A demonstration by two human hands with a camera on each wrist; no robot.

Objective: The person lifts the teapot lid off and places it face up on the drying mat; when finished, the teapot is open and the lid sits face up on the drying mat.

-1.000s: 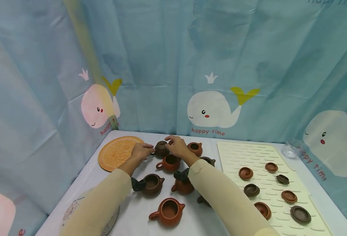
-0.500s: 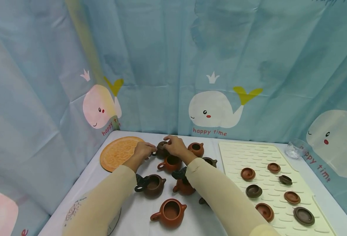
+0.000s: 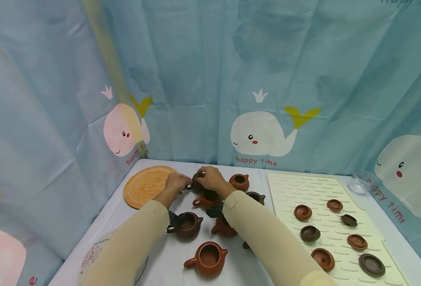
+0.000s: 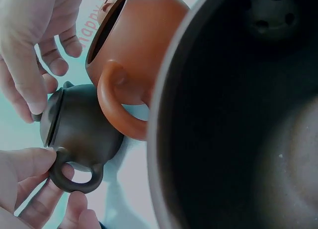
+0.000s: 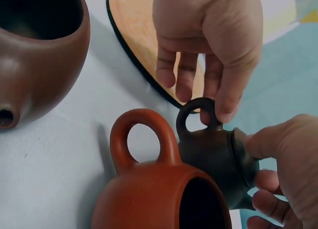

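At the back of the table stands a small dark brown teapot (image 4: 89, 129) with its lid (image 4: 51, 119) on. My left hand (image 3: 176, 183) pinches its loop handle (image 4: 82, 188) between thumb and fingers. From the other side, my right hand (image 3: 212, 178) pinches the lid's knob with thumb and finger; its other fingers hang beside the pot. Close in front is a lidless red-brown teapot (image 5: 144, 194), its handle toward the left. Nearer my left wrist sits an open brown teapot (image 3: 192, 226).
More lidless teapots, including a red one (image 3: 209, 260) in front, stand mid-table. To the right, a cream ribbed mat (image 3: 285, 186) bears several loose lids (image 3: 302, 213). An orange round board (image 3: 147, 184) lies back left, a clear bowl (image 3: 360, 183) back right.
My left hand has moved slightly right and closed on the handle. My right hand's fingers have come down onto the lid knob. The head view has shifted slightly.
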